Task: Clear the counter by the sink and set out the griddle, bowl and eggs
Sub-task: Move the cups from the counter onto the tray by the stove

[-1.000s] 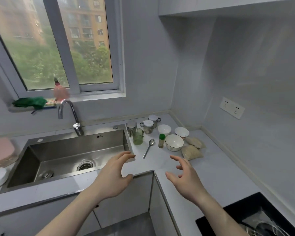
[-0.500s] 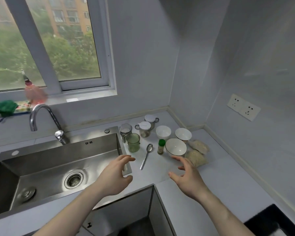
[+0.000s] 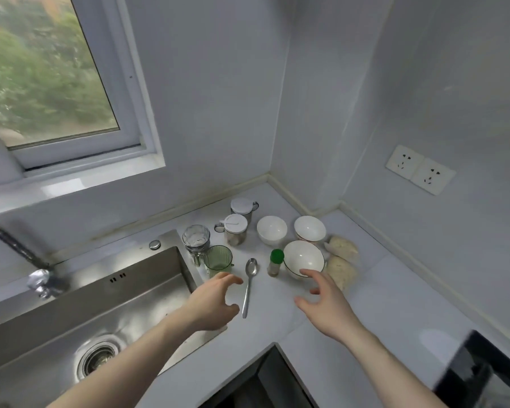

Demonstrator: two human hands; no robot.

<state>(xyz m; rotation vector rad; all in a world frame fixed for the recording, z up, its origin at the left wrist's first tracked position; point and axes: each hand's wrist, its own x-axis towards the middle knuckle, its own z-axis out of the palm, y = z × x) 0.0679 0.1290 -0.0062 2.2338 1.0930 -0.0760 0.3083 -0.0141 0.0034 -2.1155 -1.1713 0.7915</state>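
Corner desk [image 3: 380, 293] by sink [image 3: 71, 313]: our left hand [image 3: 211, 304] and right hand [image 3: 326, 306] hover spread, empty, flanking spoon [image 3: 249, 285]; black-rimmed bowl [image 3: 304, 259] just beyond right fingertips.

The faucet [image 3: 18, 254] is motion-blurred and cut off at the left picture edge. A black appliance [image 3: 483, 375] on the desk's right end runs off-frame. The lidded jars' [image 3: 236, 231] contents are indistinct.
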